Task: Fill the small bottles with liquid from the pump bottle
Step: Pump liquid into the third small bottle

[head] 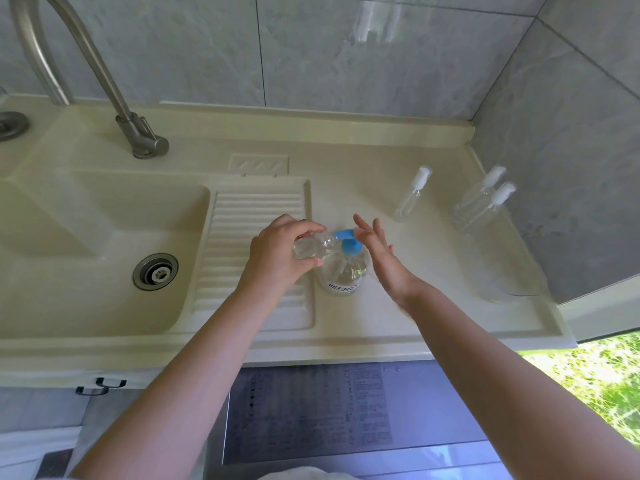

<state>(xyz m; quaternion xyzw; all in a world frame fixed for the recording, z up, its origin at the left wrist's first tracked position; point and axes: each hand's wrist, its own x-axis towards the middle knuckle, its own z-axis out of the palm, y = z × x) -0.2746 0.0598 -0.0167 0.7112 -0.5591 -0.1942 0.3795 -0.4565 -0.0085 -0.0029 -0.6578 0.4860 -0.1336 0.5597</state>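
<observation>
My left hand [280,249] grips a small clear bottle [313,247], tilted, mouth at the blue spout of the pump bottle [344,268]. Pump bottle stands on the bench [381,317], just right of the ribbed washboard [256,216]. My right hand [379,252], fingers straight and spread, hovers by the pump head. Three capped small bottles [481,202] stand well right of the pump bottle.

You see a clear pump bottle [344,271] with a blue pump head [348,244] and a white label printed in dark characters. Three clear small bottles [412,195] carry white caps. The cream sink counter [363,161] has a ribbed washboard [249,230]; the wall tiles [346,46] are grey, marbled.
</observation>
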